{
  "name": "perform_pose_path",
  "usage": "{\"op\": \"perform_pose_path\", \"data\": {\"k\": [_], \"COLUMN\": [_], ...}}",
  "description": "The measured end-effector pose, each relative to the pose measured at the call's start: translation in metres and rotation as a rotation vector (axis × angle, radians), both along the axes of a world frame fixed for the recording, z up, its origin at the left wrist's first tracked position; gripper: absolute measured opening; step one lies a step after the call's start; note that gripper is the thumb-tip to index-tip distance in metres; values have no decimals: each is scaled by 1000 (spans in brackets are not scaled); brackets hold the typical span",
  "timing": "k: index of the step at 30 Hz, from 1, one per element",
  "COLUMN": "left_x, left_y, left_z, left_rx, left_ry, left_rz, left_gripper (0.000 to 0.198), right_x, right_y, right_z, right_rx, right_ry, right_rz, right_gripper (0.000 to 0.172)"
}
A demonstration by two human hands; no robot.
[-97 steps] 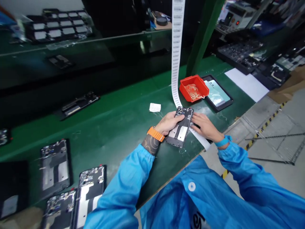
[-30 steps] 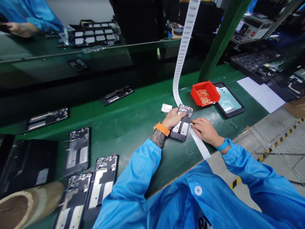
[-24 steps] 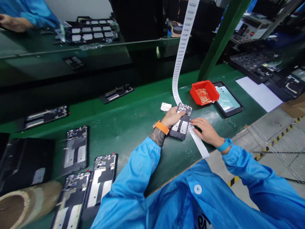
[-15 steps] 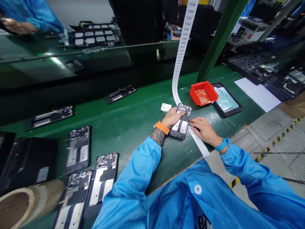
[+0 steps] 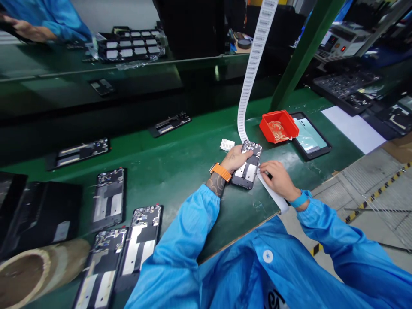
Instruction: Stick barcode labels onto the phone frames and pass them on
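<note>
A phone frame (image 5: 248,168) with its circuit side up lies on the green bench in front of me. My left hand (image 5: 236,158) grips its left edge, fingers curled over it. My right hand (image 5: 277,179) rests just right of the frame on a white label strip (image 5: 254,68) that hangs from above and runs along the bench. Its fingertips are pinched together at the strip beside the frame; what they hold is too small to make out.
A red bin (image 5: 278,126) of small parts and a black tray (image 5: 310,135) sit behind my hands. A small white label pad (image 5: 227,144) lies nearby. Several phone frames (image 5: 107,199) lie at left. A cardboard tube (image 5: 35,274) is at bottom left. Another person's hand (image 5: 22,30) shows at top left.
My right hand's fingers have drawn together into a pinch at the label strip next to the frame. My left hand keeps its hold. The view shifted slightly.
</note>
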State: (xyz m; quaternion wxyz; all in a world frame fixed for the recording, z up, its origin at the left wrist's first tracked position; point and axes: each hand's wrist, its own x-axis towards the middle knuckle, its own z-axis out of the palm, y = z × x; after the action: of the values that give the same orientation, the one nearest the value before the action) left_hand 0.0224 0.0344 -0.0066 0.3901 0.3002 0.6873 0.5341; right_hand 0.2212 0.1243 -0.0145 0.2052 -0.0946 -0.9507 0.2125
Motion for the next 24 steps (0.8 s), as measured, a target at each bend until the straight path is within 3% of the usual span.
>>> {"op": "perform_pose_path", "data": {"k": [17, 21, 24], "left_x": [0, 1, 1], "left_y": [-2, -2, -2], "left_z": [6, 3, 6], "left_rx": [-65, -27, 57], "left_ry": [90, -87, -392], "left_rz": [-41, -39, -30], "left_gripper": [23, 15, 8], "right_x": [4, 12, 14], "right_y": [-2, -4, 1], "right_z": [1, 0, 5], "right_rx": [9, -150, -386], "right_ry": [25, 106, 180], "right_rz": [36, -48, -182], "right_gripper": [10, 7, 6]}}
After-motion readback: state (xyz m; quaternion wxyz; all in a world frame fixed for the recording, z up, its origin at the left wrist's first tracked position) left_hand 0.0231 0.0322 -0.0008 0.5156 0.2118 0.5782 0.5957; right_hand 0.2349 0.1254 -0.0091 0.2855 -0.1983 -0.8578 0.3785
